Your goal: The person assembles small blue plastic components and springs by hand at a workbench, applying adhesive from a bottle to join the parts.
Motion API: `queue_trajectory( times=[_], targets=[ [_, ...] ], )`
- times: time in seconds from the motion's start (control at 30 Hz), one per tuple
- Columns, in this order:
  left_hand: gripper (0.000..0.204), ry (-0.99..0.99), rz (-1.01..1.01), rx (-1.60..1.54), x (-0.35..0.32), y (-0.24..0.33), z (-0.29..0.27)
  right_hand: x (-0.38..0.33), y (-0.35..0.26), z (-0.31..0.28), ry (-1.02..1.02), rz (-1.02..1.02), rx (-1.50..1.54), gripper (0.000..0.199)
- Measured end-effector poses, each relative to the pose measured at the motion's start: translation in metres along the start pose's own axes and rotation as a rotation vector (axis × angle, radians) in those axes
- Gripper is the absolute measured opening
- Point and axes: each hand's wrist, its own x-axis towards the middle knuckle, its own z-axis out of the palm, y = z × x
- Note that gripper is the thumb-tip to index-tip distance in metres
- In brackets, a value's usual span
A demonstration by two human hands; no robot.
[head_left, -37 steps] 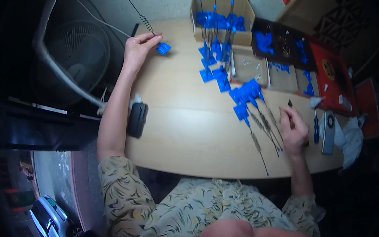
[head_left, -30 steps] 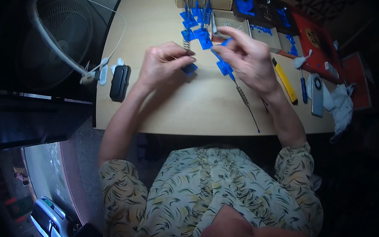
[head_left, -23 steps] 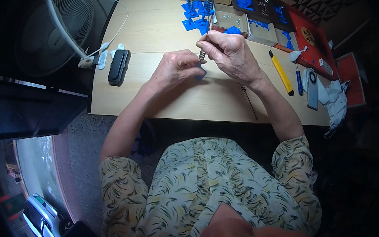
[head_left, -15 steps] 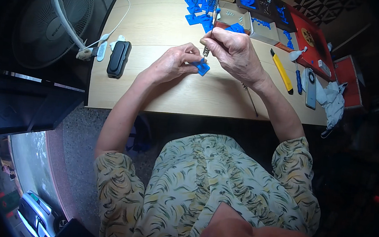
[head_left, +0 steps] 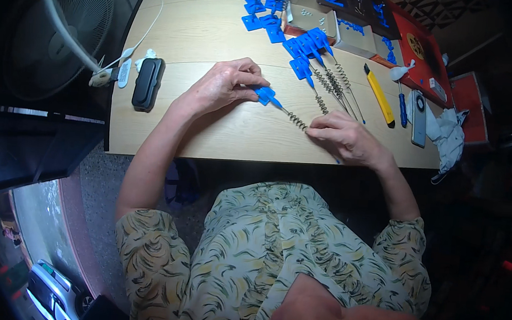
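Between my hands, low over the table's front part, a coil spring (head_left: 297, 121) slants down to the right from a blue plastic base (head_left: 265, 96). My left hand (head_left: 229, 85) pinches the base by its left edge. Thumb and fingers of my right hand (head_left: 348, 137) are closed on the spring's lower end. Just beyond my right hand lie several like pieces, blue bases (head_left: 307, 45) with springs (head_left: 333, 82) and thin rods pointing toward me. More blue bases (head_left: 272, 29) stand farther back with upright springs.
Open boxes (head_left: 315, 21) of small parts and a dark divided tray (head_left: 358, 8) line the back right. A yellow utility knife (head_left: 380, 96), a blue screwdriver (head_left: 402, 108) and a phone (head_left: 418, 118) lie at right. At left are a black case (head_left: 147, 85) and a fan (head_left: 67, 37).
My right hand has come down and to the right, and the spring piece has tipped from upright to slanting. The pile of finished-looking pieces my hand covered now shows.
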Motion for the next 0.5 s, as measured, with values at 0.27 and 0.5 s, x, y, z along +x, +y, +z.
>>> queue_trajectory(
  times=[0.27, 0.5],
  targets=[
    [0.034, 0.072, -0.04, -0.038, -0.001, 0.016, 0.003, 0.019, -0.02, 0.057, 0.352, 0.193, -0.218, 0.033],
    [0.02, 0.458, -0.013, 0.018, 0.007, 0.045, 0.04, 0.011, 0.011, 0.01, 0.712, 0.31, -0.288, 0.019]
  ],
)
